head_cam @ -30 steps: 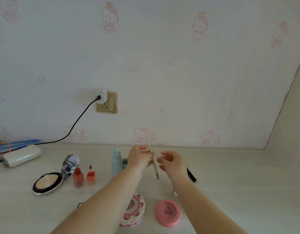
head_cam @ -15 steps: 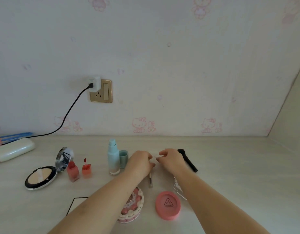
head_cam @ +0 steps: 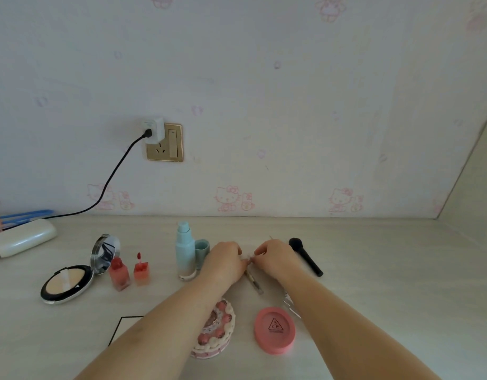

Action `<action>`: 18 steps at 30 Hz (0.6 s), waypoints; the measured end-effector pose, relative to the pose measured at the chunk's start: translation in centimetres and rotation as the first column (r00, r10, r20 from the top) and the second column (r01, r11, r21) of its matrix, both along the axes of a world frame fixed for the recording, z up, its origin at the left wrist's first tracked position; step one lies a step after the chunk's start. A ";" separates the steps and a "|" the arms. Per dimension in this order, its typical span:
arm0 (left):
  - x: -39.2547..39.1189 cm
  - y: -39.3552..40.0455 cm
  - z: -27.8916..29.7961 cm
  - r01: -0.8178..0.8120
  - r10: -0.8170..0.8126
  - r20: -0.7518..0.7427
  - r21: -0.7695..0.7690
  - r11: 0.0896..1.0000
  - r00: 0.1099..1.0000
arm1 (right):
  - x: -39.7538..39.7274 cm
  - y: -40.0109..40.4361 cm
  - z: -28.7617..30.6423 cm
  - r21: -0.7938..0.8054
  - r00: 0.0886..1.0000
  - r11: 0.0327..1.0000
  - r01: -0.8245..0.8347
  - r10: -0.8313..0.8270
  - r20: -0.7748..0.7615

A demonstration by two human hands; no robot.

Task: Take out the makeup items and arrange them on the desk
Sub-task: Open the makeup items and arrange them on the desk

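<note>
My left hand (head_cam: 225, 260) and my right hand (head_cam: 275, 257) meet low over the desk (head_cam: 374, 270), fingertips together. A thin makeup pencil (head_cam: 254, 283) lies on the desk under them, its upper end between the fingers of both hands. An open powder compact (head_cam: 68, 283) lies at the left with two red lip tints (head_cam: 119, 272) (head_cam: 141, 271) beside it. A pale blue bottle (head_cam: 185, 250) and its cap (head_cam: 201, 249) stand left of my left hand. A black brush (head_cam: 305, 256) lies to the right. A cake-shaped case (head_cam: 216, 329) and a pink round compact (head_cam: 275, 329) sit nearest me.
A white oblong case (head_cam: 23, 237) and blue items (head_cam: 20, 216) lie at the far left. A black cable (head_cam: 110, 182) runs from the wall socket (head_cam: 165, 142) down to the desk. Clear plastic bits (head_cam: 290, 304) lie by my right forearm. A side wall (head_cam: 473, 193) bounds the desk on the right.
The pencil was held upright above the desk; both hands came down and it now lies on the desk under the fingertips. The camera tilted down slightly.
</note>
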State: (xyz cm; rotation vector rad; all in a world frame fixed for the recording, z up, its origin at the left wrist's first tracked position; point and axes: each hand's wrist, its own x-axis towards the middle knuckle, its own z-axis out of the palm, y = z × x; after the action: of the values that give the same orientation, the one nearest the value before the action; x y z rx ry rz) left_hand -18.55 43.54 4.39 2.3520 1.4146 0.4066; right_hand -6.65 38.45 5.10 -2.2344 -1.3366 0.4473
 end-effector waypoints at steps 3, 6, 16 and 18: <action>-0.1 0.0 0.1 0.005 -0.005 0.015 -0.001 1.000 1.000 | 0.1 0.1 -0.2 0.003 1.000 1.000 0.001 -0.001 -0.011; -0.2 -0.5 0.2 0.013 -0.013 0.052 0.004 1.000 0.999 | 0.3 0.1 -0.4 0.017 0.997 1.000 -0.011 0.012 -0.070; 2.7 -0.4 2.8 0.347 -0.308 -0.163 0.373 0.861 0.937 | 8.3 -2.9 3.4 0.271 0.935 0.930 0.249 -0.158 -0.317; 4.1 -0.5 3.0 0.430 -0.349 -0.264 0.383 0.818 0.899 | 9.6 -4.0 2.8 0.185 0.955 0.960 0.212 -0.163 -0.248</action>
State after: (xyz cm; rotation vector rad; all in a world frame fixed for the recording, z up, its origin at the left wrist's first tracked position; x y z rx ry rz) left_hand -14.44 43.09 7.35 3.0298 0.9252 0.4294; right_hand 2.95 34.49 7.91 -2.0404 -0.9914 0.4579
